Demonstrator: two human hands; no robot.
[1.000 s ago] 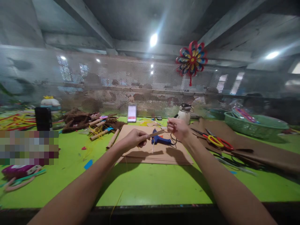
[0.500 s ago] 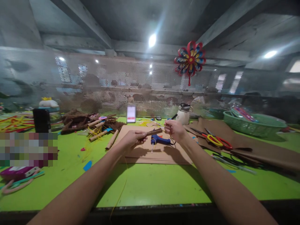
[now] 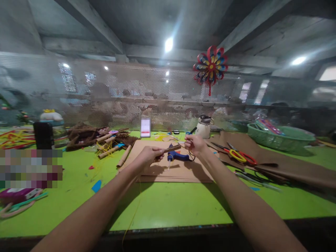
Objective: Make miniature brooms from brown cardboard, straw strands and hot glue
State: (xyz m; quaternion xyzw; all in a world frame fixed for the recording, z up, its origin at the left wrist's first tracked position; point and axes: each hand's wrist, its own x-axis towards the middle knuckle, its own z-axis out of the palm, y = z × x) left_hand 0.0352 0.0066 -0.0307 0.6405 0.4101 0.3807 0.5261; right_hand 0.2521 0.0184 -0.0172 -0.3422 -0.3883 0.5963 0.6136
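My left hand [image 3: 151,156] is closed on one end of a narrow, folded brown paper strip [image 3: 173,148], which points right. Just past its far end, my right hand [image 3: 194,144] is closed in a pinch; what its fingers hold is too small to make out. A dark stick-like piece [image 3: 193,131] shows behind the right hand, and whether it is held I cannot tell. Below the strip, a blue glue gun [image 3: 179,156] lies on stacked brown cardboard sheets [image 3: 154,177]. A thin yellow thread [image 3: 135,210] runs down over the table's front edge.
Rolled brown paper tubes [image 3: 123,156] and yellow string lie left of the cardboard. Scissors [image 3: 238,155] rest on brown paper [image 3: 296,171] at right, near a green basket [image 3: 283,134]. A phone [image 3: 145,127] and a white bottle [image 3: 204,127] stand behind, before a perforated screen.
The whole view has shifted slightly, so everything sits a little further left. Both hands keep nearly the same pose, and the paper strip stays in my left hand.
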